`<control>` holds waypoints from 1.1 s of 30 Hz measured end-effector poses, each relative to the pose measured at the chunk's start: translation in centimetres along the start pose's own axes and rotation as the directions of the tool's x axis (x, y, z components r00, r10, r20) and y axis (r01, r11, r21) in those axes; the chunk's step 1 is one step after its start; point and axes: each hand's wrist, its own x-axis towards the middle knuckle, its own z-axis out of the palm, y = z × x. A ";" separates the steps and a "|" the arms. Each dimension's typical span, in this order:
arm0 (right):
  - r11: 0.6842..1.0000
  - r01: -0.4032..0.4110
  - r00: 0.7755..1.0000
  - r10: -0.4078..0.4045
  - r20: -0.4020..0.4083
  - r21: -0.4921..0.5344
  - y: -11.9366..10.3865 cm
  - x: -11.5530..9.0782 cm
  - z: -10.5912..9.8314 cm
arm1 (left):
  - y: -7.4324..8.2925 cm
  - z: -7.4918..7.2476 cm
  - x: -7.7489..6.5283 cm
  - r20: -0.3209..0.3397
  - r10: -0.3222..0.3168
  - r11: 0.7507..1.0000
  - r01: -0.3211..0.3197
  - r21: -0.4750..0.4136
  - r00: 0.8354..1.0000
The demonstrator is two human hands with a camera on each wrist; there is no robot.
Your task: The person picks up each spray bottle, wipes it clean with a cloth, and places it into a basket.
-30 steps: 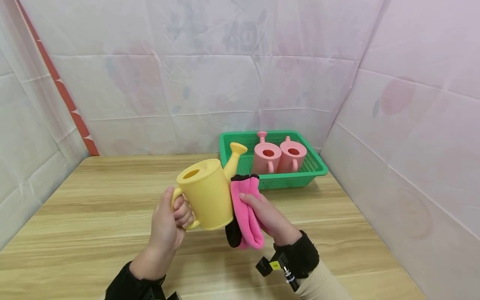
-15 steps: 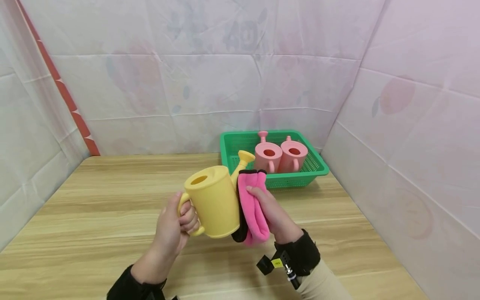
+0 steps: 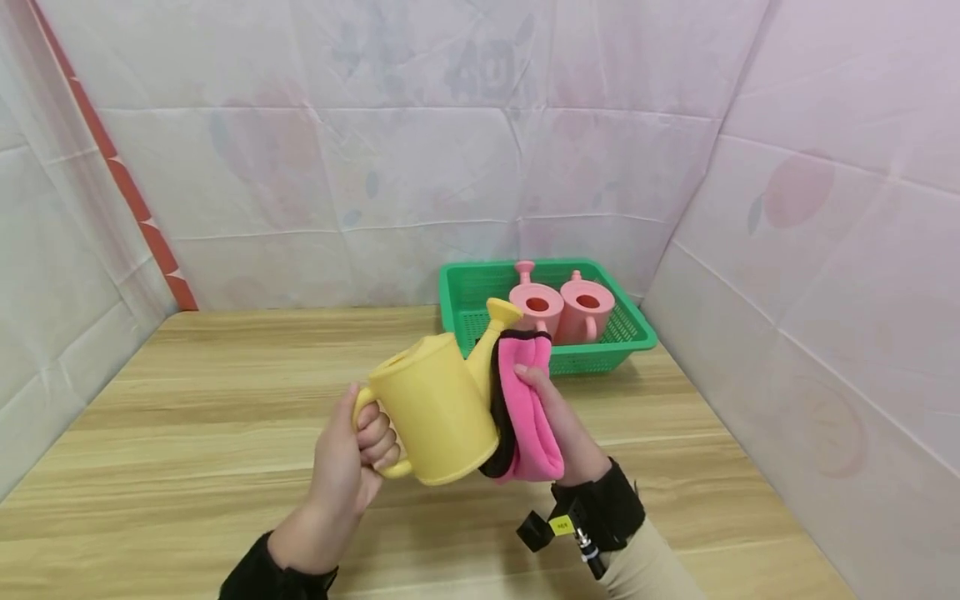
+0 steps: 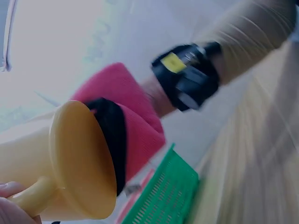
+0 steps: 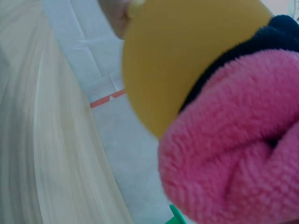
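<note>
My left hand (image 3: 358, 458) grips the handle of a yellow watering can (image 3: 435, 412), which is held above the table and tilted with its spout up to the right. A pink fluffy cloth with black edging (image 3: 531, 417) is in my right hand (image 3: 558, 417), thumb on its outer face. The cloth lies against the spout side of the can, and most of the right fingers are hidden behind it. In the left wrist view the can's round base (image 4: 84, 161) faces the camera, the cloth (image 4: 135, 121) beyond it. Close up in the right wrist view, the cloth (image 5: 233, 154) overlaps the can.
A green plastic basket (image 3: 577, 360) stands at the back right of the wooden table (image 3: 187, 433). Two pink watering cans, one left (image 3: 536, 302) and one right (image 3: 587, 308), stand inside it. Pale patterned sheets (image 3: 420, 167) enclose the table at the back and sides.
Both hands have moved to the right with the watering can and the cloth. The can has tipped further, its top turning away. The cloth has stayed against the spout side.
</note>
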 end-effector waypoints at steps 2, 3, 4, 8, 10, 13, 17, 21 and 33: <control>0.997 -0.068 0.995 0.066 0.068 0.027 0.2 -0.5 0.0 | 0.5 0.1 0.2 -0.032 -0.031 0.998 0.029 -0.059 0.999; 0.993 -0.113 0.989 0.110 0.102 0.030 0.4 -0.7 0.0 | 0.7 0.2 0.3 -0.044 -0.045 0.996 0.041 -0.083 0.998; 0.992 -0.127 0.984 0.122 0.134 0.029 0.5 -0.8 0.0 | 0.9 0.2 0.5 -0.056 -0.056 0.993 0.050 -0.102 0.997; 0.992 -0.122 0.974 0.116 0.194 0.019 0.8 -0.9 -0.2 | 1.5 0.2 0.9 -0.079 -0.084 0.988 0.072 -0.139 0.993; 0.994 -0.106 0.978 0.100 0.186 0.025 0.6 -1.0 -0.1 | 1.6 0.1 1.0 -0.076 -0.092 0.987 0.081 -0.137 0.993; 0.995 -0.077 0.984 0.065 0.163 0.069 0.1 -1.1 0.1 | 1.3 -0.1 0.9 -0.064 -0.106 0.988 0.098 -0.122 0.992; 0.988 0.050 0.987 -0.071 0.146 0.145 -0.6 -1.2 0.4 | 0.8 -0.4 0.7 -0.046 -0.141 0.985 0.136 -0.106 0.989; 0.942 0.222 0.950 -0.266 0.160 0.253 -1.1 -1.0 0.6 | 0.1 -0.7 0.5 -0.034 -0.174 0.979 0.170 -0.110 0.984; 0.963 0.032 0.946 -0.115 0.302 0.267 0.0 -1.1 0.0 | 0.2 -0.5 0.5 -0.085 -0.211 0.972 0.199 -0.124 0.974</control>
